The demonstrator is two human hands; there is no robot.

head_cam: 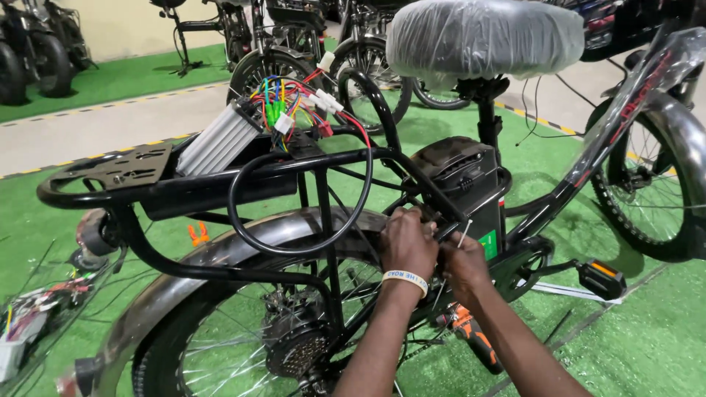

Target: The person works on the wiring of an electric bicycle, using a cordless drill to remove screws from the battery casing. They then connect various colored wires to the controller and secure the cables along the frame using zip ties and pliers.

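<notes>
Forearms leading up: left hand (407, 246) and right hand (461, 259) are pinching, fingers closed, a thin white zip tie (464, 232) against the black bike frame tube (441, 202). Light, flexible, slippery; likely best gripped by its tail.

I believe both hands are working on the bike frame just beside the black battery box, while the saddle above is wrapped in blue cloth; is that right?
Not quite: the saddle is wrapped in clear plastic film, not blue cloth, as the head view shows. The rest holds: the left hand and the right hand are both at the bike frame, just beside the black battery box.
</notes>
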